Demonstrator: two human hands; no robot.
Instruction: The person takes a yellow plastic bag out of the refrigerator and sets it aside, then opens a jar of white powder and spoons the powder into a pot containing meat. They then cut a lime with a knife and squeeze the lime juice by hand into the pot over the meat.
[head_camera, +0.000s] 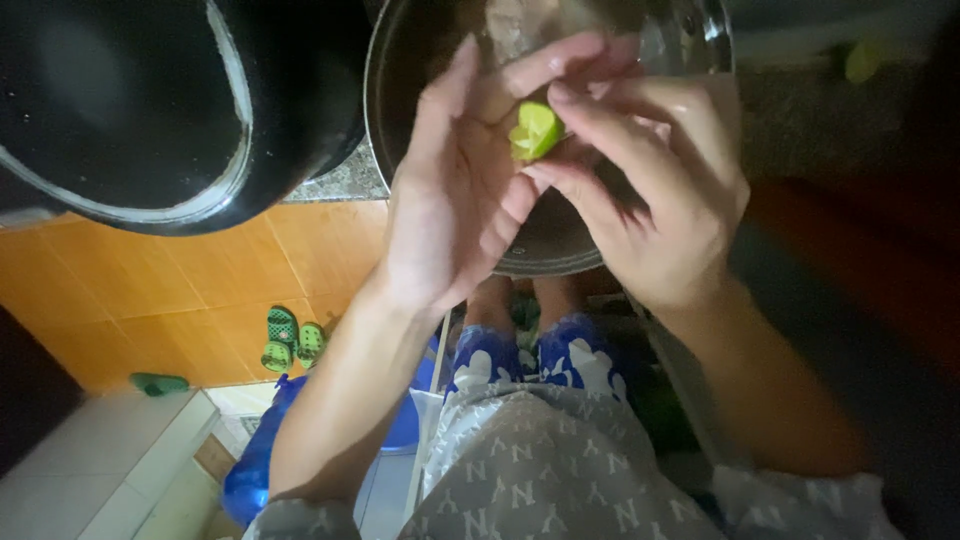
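A small green lime piece (535, 131) is pinched between the fingertips of my right hand (650, 190), held over a metal pot (400, 60). My left hand (455, 195) is beside it with fingers spread, its palm facing the lime and its fingertips touching the right hand's fingers. Both hands hover above the pot's rim. The pot's inside is dark and mostly hidden by my hands.
A large black pan (130, 110) sits to the left of the pot on a speckled stone counter (345, 183). Below are an orange tiled floor (180, 290), green sandals (292, 338) and a blue plastic bag (255, 460). My patterned grey clothing (540, 460) fills the bottom.
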